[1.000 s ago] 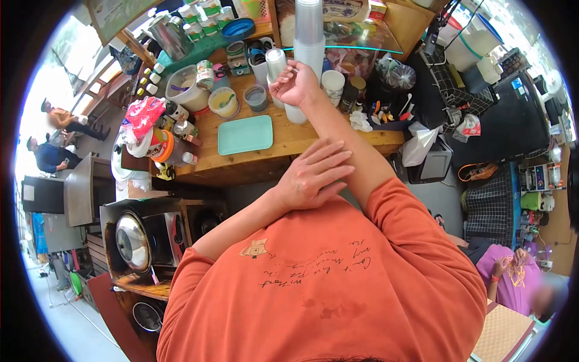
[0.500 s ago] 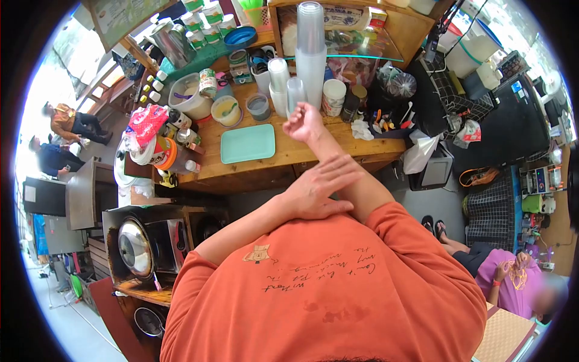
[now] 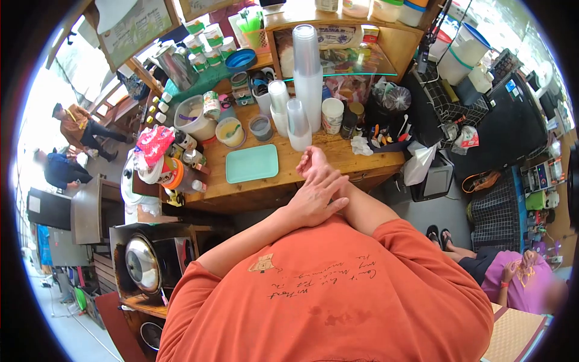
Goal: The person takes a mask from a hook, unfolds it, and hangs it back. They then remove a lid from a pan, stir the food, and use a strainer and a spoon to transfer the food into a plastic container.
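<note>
Flat across my right wrist and forearm lies my left hand [image 3: 318,194], its fingers stretched out and holding no object. My right hand [image 3: 311,161] is loosely curled with the palm side up, and nothing shows in it. It hovers by the counter's front edge, just below a short stack of clear plastic cups [image 3: 298,127]. To its left on the wooden counter is a pale green rectangular tray [image 3: 252,163]. Taller stacks of clear cups [image 3: 308,90] stand behind.
Behind the tray are a tub with a green spoon [image 3: 230,132] and a grey cup [image 3: 260,128]. An orange-lidded jar [image 3: 173,173] stands left. A black tool holder [image 3: 386,140] is right. A seated person in purple [image 3: 520,277] is at lower right; two people stand far left.
My right hand has drawn back toward my body, away from the cups. My left hand has slid along the forearm to the wrist. The view has shifted slightly.
</note>
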{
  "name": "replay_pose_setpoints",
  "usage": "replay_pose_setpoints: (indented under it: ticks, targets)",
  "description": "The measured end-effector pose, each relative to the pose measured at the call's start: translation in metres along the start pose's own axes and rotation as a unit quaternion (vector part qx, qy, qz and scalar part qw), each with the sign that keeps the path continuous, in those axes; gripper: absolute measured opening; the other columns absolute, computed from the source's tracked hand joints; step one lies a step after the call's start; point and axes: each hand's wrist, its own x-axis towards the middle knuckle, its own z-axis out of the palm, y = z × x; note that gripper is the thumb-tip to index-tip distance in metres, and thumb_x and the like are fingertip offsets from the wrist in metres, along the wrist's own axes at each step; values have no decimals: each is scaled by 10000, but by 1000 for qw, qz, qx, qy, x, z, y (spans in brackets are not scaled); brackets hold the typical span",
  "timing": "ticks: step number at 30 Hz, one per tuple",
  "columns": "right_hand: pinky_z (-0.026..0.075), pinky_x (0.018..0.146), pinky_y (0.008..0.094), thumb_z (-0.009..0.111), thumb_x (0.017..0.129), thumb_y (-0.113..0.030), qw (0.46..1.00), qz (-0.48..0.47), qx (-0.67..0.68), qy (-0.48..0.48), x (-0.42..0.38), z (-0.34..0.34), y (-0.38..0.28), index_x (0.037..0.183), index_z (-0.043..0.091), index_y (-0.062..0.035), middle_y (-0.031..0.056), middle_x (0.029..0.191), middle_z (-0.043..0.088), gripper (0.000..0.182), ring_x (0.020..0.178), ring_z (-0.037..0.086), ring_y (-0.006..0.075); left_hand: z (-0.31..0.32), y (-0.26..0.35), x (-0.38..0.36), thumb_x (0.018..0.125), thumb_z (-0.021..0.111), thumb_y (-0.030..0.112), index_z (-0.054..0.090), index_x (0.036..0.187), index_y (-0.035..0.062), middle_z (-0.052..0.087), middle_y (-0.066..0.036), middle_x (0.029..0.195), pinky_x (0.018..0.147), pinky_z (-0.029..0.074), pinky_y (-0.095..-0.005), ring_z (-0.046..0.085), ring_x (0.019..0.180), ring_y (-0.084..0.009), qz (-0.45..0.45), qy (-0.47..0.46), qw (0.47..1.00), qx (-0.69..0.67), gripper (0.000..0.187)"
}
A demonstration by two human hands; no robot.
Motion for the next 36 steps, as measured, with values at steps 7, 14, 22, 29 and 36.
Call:
replay_pose_setpoints:
  ticks: [7, 14, 22, 29, 36]
  targets:
    - [381, 473, 333, 525, 890, -283, 1000, -1, -1, 28, 24, -6, 7, 643, 425, -180, -40, 501, 381, 286, 443, 355, 145, 25, -14, 7, 960, 443, 520, 454, 1390, 41, 375, -259, 1464, 1133, 227, -553, 260, 1373, -511, -53, 33, 996, 66, 644]
    - [357, 499, 340, 560, 872, -297, 999, 5, 21, 46, 26, -25, 3, 634, 450, -186, -40, 485, 382, 285, 441, 350, 149, 20, -12, 22, 976, 407, 531, 424, 1425, 47, 339, -272, 1486, 1158, 189, -529, 192, 1418, -476, 17, -98, 994, -43, 660]
    - [363, 491, 347, 542, 882, -292, 999, -2, 2, 44, 28, -21, 9, 670, 465, -187, -39, 483, 389, 249, 425, 361, 147, 12, -6, 22, 1001, 348, 528, 397, 1461, 101, 365, -187, 1508, 1172, 176, -505, 183, 1450, -415, 119, -158, 952, -232, 629]
    - [372, 494, 350, 552, 877, -286, 999, 0, 7, 41, 30, -13, 20, 667, 482, -185, -36, 490, 414, 243, 427, 370, 143, 15, -43, 31, 1006, 290, 517, 455, 1430, 160, 324, -191, 1529, 1173, 96, -547, 141, 1449, -445, -34, -80, 985, 148, 578]
    - [375, 495, 350, 557, 874, -281, 999, -21, -22, 36, 38, -24, 25, 658, 490, -186, -37, 494, 427, 245, 427, 374, 144, 31, -27, 20, 986, 269, 576, 382, 1449, 45, 250, -270, 1532, 1159, 97, -576, 90, 1436, -496, -33, -126, 990, 46, 714]
